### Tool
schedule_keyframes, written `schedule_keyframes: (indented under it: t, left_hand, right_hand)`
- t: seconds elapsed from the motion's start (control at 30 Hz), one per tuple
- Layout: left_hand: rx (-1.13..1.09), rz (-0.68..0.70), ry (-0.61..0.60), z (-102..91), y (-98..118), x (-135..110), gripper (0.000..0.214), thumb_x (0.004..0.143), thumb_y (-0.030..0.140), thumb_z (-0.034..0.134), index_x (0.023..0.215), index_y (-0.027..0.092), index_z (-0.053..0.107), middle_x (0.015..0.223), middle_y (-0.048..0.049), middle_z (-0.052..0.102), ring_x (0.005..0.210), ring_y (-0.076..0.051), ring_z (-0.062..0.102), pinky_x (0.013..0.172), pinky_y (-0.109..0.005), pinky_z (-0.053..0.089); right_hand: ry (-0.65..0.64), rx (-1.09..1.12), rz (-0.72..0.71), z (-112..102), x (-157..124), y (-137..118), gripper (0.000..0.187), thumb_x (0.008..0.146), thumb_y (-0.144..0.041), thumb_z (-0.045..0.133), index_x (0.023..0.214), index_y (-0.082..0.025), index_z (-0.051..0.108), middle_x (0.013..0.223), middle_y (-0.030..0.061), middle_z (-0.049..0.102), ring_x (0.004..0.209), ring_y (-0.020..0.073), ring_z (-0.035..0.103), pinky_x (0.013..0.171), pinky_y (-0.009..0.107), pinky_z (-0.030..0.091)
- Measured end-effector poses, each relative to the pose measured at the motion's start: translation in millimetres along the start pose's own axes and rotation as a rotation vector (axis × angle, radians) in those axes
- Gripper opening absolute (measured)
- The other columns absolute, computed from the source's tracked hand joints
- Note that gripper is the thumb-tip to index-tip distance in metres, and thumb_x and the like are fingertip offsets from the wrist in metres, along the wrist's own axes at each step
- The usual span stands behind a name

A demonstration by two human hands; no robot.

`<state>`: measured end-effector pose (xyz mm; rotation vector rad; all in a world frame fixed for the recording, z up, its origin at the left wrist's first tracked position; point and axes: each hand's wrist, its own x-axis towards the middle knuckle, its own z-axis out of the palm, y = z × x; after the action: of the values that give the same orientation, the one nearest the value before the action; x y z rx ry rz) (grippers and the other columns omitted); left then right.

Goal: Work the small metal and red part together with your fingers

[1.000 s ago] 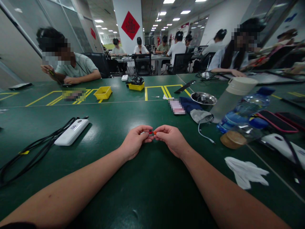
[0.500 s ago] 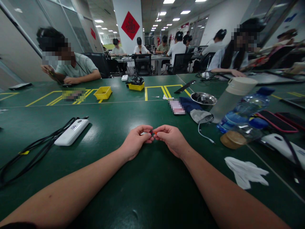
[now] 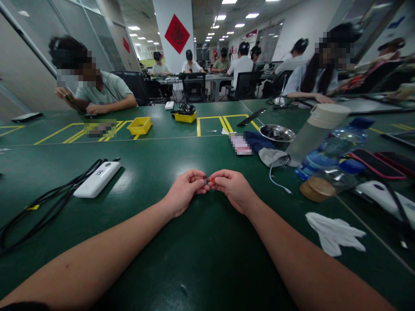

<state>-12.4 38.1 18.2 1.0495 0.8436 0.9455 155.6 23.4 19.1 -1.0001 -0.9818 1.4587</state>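
My left hand [image 3: 184, 190] and my right hand [image 3: 234, 188] meet fingertip to fingertip just above the green table [image 3: 181, 259]. Both are closed in a pinch on one tiny part [image 3: 208, 179] that shows a red-orange end and a dark end. The part is too small to name. Both forearms rest on the table and run back toward me.
A white power bank [image 3: 97, 179] with black cables [image 3: 42, 205] lies to the left. On the right are a water bottle [image 3: 333, 147], a white cup [image 3: 319, 129], a metal bowl [image 3: 277, 134], phones [image 3: 376, 164] and a white glove [image 3: 335, 233]. Yellow trays [image 3: 140, 125] and other seated people are across the table.
My fingers have shifted slightly on the small part; the dark end shows more and less red is visible. The hands and arms stay in the same place.
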Motion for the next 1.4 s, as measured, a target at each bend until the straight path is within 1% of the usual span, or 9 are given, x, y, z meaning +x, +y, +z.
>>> schedule_keyframes:
  t: [0.13, 0.43, 0.63, 0.83, 0.97, 1.07, 1.17, 1.27, 1.4]
  left_hand:
    - [-0.011, -0.021, 0.007, 0.7, 0.7, -0.2, 0.019, 0.08, 0.011, 0.063, 0.098, 0.013, 0.058, 0.078, -0.0055, 0.068, 0.071, -0.011, 0.067, 0.067, -0.019, 0.054]
    - [-0.021, 0.002, -0.003, 1.0, 1.6, -1.0, 0.017, 0.081, 0.015, 0.063, 0.097, 0.014, 0.06, 0.079, -0.0043, 0.067, 0.071, -0.009, 0.064, 0.068, -0.02, 0.052]
    - [-0.001, 0.008, -0.016, 1.0, 2.0, -1.9, 0.018, 0.078, 0.015, 0.067, 0.095, 0.014, 0.06, 0.082, -0.0046, 0.066, 0.071, -0.01, 0.065, 0.067, -0.02, 0.052]
    - [-0.025, -0.006, -0.013, -0.5, 1.2, -0.1, 0.02, 0.081, 0.016, 0.063, 0.101, 0.013, 0.06, 0.082, -0.006, 0.067, 0.072, -0.011, 0.066, 0.069, -0.022, 0.053]
    - [-0.024, -0.014, -0.013, -0.3, 1.1, 0.3, 0.023, 0.082, 0.016, 0.062, 0.104, 0.012, 0.061, 0.082, -0.0068, 0.068, 0.072, -0.011, 0.066, 0.07, -0.023, 0.053]
    - [0.015, 0.003, -0.018, 0.9, 0.7, -0.5, 0.024, 0.081, 0.016, 0.063, 0.104, 0.013, 0.062, 0.084, -0.0069, 0.069, 0.074, -0.012, 0.066, 0.071, -0.023, 0.052]
    - [0.097, 0.044, -0.039, 2.1, 0.6, -2.6, 0.02, 0.077, 0.014, 0.065, 0.097, 0.014, 0.064, 0.084, -0.0054, 0.069, 0.076, -0.012, 0.065, 0.073, -0.023, 0.05]
    - [0.153, 0.072, -0.05, 2.5, 1.1, -5.1, 0.02, 0.075, 0.013, 0.065, 0.094, 0.016, 0.064, 0.085, -0.004, 0.07, 0.077, -0.012, 0.065, 0.075, -0.024, 0.049]
    - [0.196, 0.091, -0.024, 2.3, 1.5, -6.7, 0.02, 0.073, 0.015, 0.066, 0.093, 0.018, 0.064, 0.083, -0.0025, 0.07, 0.078, -0.014, 0.065, 0.074, -0.025, 0.048]
  right_hand:
    - [0.003, -0.02, 0.001, -0.1, -0.3, 0.2, 0.009, 0.068, -0.017, 0.068, 0.077, -0.015, 0.067, 0.076, 0.0057, 0.069, 0.071, 0.0161, 0.065, 0.077, 0.036, 0.051]
    - [-0.004, -0.055, -0.026, -1.3, -1.6, -0.7, 0.014, 0.067, -0.018, 0.07, 0.08, -0.015, 0.069, 0.076, 0.0053, 0.07, 0.073, 0.0159, 0.064, 0.075, 0.034, 0.051]
    - [-0.008, -0.115, -0.062, -2.5, -2.3, 1.0, 0.017, 0.065, -0.021, 0.074, 0.08, -0.016, 0.068, 0.078, 0.0043, 0.069, 0.071, 0.0158, 0.064, 0.069, 0.031, 0.051]
    - [-0.004, -0.014, 0.004, -0.6, -0.6, -0.2, 0.011, 0.07, -0.022, 0.07, 0.077, -0.015, 0.067, 0.076, 0.0051, 0.069, 0.072, 0.0161, 0.066, 0.076, 0.035, 0.052]
    - [-0.001, 0.003, 0.013, 0.0, -0.2, -0.7, 0.01, 0.069, -0.021, 0.07, 0.077, -0.015, 0.067, 0.077, 0.0062, 0.07, 0.073, 0.017, 0.066, 0.077, 0.036, 0.052]
    - [-0.02, -0.06, -0.029, -1.3, -0.3, 1.4, 0.013, 0.068, -0.021, 0.071, 0.08, -0.015, 0.067, 0.078, 0.0053, 0.069, 0.072, 0.0164, 0.066, 0.074, 0.034, 0.052]
    - [-0.024, -0.137, -0.097, -2.4, -0.5, 3.2, 0.02, 0.068, -0.02, 0.071, 0.087, -0.016, 0.067, 0.083, 0.0042, 0.069, 0.073, 0.016, 0.065, 0.072, 0.033, 0.051]
    - [-0.032, -0.169, -0.15, -1.8, -1.0, 2.9, 0.024, 0.068, -0.019, 0.07, 0.092, -0.018, 0.066, 0.088, 0.0038, 0.069, 0.078, 0.0162, 0.065, 0.076, 0.033, 0.051]
    - [-0.063, -0.175, -0.193, 0.3, -2.1, 1.6, 0.025, 0.069, -0.018, 0.069, 0.093, -0.02, 0.066, 0.09, 0.0034, 0.07, 0.084, 0.0169, 0.065, 0.083, 0.035, 0.051]
